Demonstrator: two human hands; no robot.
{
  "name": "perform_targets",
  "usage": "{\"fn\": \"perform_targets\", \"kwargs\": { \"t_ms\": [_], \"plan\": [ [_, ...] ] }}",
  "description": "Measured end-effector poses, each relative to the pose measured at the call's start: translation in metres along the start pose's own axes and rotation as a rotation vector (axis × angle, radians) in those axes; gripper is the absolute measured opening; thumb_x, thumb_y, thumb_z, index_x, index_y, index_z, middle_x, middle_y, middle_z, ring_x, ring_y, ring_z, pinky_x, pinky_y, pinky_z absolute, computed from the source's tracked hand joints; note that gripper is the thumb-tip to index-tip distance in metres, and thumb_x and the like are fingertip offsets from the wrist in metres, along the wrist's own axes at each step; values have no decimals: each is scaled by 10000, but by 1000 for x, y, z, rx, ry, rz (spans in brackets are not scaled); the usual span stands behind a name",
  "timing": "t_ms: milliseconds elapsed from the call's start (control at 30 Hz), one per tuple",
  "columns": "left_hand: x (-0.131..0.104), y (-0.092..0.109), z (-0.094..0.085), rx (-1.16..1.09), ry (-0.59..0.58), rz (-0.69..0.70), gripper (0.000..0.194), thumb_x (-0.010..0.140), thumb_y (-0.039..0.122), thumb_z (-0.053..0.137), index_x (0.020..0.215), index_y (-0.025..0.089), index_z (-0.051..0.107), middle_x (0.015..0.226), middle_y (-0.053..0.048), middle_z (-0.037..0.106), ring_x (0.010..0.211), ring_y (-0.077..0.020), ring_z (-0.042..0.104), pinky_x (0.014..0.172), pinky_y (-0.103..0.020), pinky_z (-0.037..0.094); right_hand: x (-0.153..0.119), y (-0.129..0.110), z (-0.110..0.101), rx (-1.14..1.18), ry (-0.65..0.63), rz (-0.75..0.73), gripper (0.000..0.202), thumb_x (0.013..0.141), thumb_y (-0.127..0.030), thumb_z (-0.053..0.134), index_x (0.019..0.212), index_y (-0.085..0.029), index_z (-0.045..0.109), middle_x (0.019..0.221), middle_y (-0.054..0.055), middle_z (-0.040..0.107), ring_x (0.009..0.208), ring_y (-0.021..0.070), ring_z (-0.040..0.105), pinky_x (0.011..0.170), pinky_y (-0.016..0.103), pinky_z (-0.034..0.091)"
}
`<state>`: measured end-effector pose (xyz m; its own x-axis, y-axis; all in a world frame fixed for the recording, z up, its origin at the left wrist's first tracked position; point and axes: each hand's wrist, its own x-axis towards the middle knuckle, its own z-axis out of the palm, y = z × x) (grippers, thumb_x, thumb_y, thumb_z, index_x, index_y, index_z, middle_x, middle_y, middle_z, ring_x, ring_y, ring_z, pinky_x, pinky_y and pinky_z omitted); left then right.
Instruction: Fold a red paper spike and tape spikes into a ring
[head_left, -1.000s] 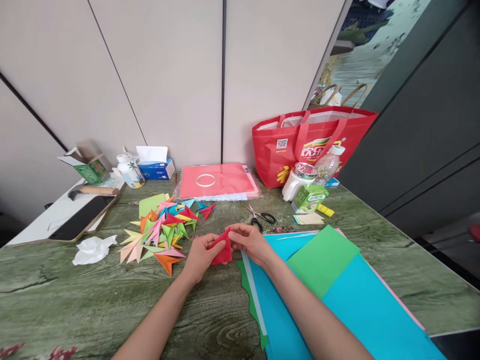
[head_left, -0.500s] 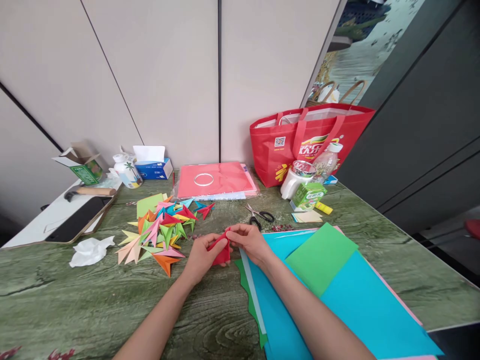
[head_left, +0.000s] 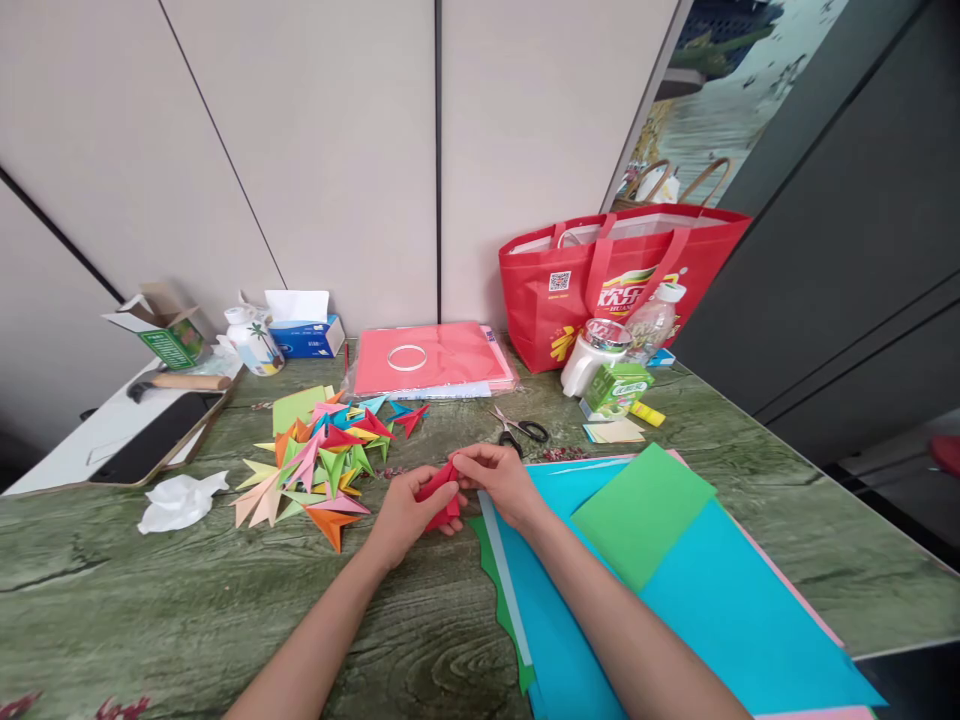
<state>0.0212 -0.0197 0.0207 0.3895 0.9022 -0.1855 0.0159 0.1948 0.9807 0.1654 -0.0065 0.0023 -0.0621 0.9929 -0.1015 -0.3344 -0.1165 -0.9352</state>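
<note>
Between my hands, just above the green table, is a folded piece of red paper. My left hand grips its left side, thumb lying across the front. My right hand pinches the top right corner, and its fingertips partly hide that edge. To the left of my left hand lies a heap of folded paper pieces in many colours. Scissors with black handles lie open just beyond my right hand. Under my right forearm are large blue sheets with a green square on top.
At the back stand a red bag, a white mug, a green box and a tissue box. A pack of red paper bears a white ring. A crumpled tissue and a phone lie left.
The red paper has been turned slightly and now looks narrower, its fold showing differently. Both hands keep their hold in nearly the same place.
</note>
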Motion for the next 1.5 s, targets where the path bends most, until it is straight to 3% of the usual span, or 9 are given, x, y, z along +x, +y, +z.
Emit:
{"fn": "perform_targets", "kwargs": {
  "t_ms": [367,700,933,1200,1400,1500],
  "plan": [
    [0,1,-5,-51,-108,-25,266,707,366,646,789,125,567,747,-76,698,569,-154,647,544,-251,498,1,-1,-1,-32,-10,6,267,554,-393,748,647,-152,682,527,-17,596,469,80,490,492,227,428],
    [1,-2,0,-65,-9,-58,268,640,344,701,726,129,567,688,-69,707,580,-184,664,564,-281,511,0,-3,-2,-150,-29,-32,276,585,-410,720,682,-155,679,553,-8,622,463,87,495,492,236,418],
    [2,-9,0,-105,-34,-61,278,627,351,714,708,140,551,675,-51,704,627,-207,677,610,-310,521,0,0,-1,-212,11,-67,252,607,-398,709,560,-166,621,466,-30,558,438,88,456,451,228,372],
    [3,-12,2,-183,3,-59,301,621,373,717,712,133,561,667,-61,700,592,-189,664,595,-303,516,-2,-5,-5,-137,-102,-11,285,573,-358,742,781,-173,680,648,-2,658,532,109,552,539,250,437],
    [3,-11,4,-94,-7,-50,273,646,373,691,683,140,553,633,-37,679,597,-186,652,552,-271,481,-2,-6,-4,-151,-45,-40,237,604,-374,719,682,-160,653,590,-5,634,516,108,542,530,249,431],
    [3,-12,4,38,17,24,267,666,371,669,611,138,551,557,-1,627,507,-127,568,471,-210,390,-2,-5,-3,-200,-37,-84,231,618,-378,709,637,-163,628,555,-14,610,495,103,521,500,238,414]
  ]
}}
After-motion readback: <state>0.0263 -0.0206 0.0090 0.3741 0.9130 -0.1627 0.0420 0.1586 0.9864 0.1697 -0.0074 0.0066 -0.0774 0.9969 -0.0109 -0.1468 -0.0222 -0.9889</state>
